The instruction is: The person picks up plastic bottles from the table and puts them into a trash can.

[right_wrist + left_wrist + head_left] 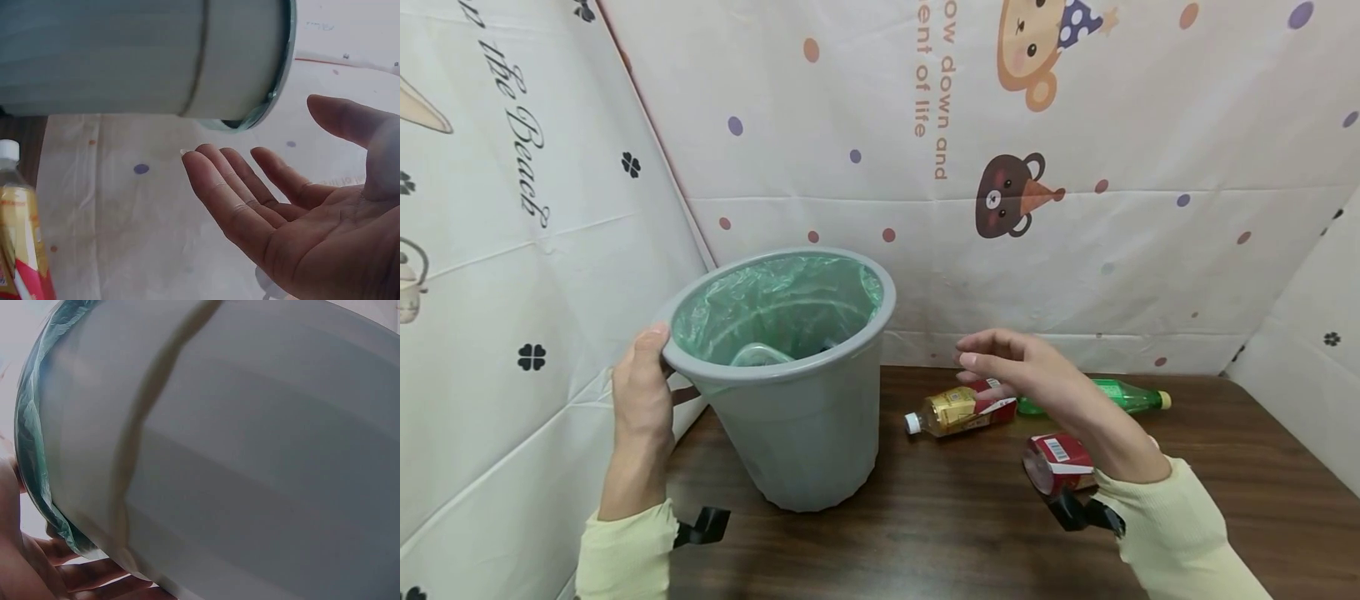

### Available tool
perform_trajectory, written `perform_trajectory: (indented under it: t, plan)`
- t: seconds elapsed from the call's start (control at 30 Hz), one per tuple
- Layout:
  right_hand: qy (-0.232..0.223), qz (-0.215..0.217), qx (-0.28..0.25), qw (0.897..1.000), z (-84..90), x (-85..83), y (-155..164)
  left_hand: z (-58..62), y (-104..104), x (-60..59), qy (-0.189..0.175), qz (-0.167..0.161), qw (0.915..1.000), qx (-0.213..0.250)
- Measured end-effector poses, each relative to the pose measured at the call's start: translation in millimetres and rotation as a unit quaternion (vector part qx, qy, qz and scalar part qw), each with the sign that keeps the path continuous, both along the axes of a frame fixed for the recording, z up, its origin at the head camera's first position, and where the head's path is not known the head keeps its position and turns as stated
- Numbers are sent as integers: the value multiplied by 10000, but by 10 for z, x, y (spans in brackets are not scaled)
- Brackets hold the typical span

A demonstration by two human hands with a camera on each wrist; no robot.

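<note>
A grey trash bin (805, 425) lined with a green plastic bag (707, 317) stands on the left of the table. Low inside it shows a clear plastic item (760, 356), partly hidden by the rim. My left hand (643, 392) grips the bin's left rim, thumb on top; in the left wrist view its fingers (94, 575) reach behind the wall. To the right of the bin my right hand (1037, 367) hovers with nothing in it, palm bare in the right wrist view. Under it lies a bottle with a gold and red label (958, 410).
Behind the right forearm lies a green bottle (1131, 395), partly covered. A clear container with a red label (1060, 463) lies nearer on the brown wooden table (925, 533). Printed white cloth (820, 150) hangs along the back and both sides.
</note>
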State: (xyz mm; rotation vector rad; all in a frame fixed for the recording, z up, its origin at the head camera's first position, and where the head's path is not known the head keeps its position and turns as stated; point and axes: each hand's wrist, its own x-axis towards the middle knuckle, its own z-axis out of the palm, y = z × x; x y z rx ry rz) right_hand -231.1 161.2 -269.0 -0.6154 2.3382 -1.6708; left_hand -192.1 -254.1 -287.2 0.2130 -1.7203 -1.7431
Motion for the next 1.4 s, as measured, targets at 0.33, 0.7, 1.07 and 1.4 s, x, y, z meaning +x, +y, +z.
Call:
perform_trajectory:
  t: [0.33, 0.7, 1.07, 1.4]
  plan:
    - [241, -50, 280, 9993, -209, 31, 80, -3, 3, -5, 0, -16, 10000, 56]
    - [822, -416, 844, 9922, -422, 40, 175, -3, 1, -10, 43, -95, 9998, 148]
    - [1615, -842, 1743, 9677, -551, 31, 262, -7, -9, -8, 25, -63, 9999, 100]
    - [1934, -748, 2341, 9498, -615, -1, 365, 0, -1, -3, 12, -47, 10000, 71]
